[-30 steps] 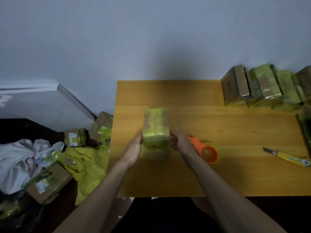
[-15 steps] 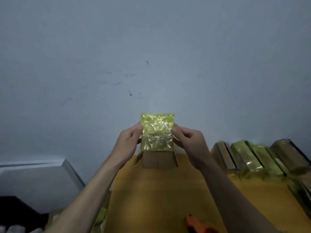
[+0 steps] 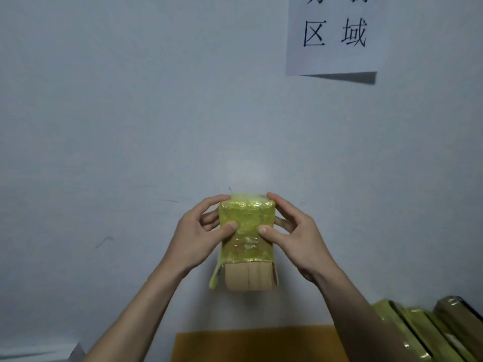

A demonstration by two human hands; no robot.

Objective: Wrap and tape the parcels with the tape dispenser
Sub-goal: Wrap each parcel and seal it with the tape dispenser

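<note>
Up above the bench (image 3: 256,343), both hands, left hand (image 3: 198,236) and right hand (image 3: 292,236), now grip the lifted parcel (image 3: 247,231); bottom's still bare cardboard, so wrapping isn't done.

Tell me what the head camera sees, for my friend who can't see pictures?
Two hands, left hand and right hand, hold a small cardboard parcel up before a pale wall, yellow wrap covering all but its bottom end. Below are a wooden table and wrapped parcels at right.
</note>
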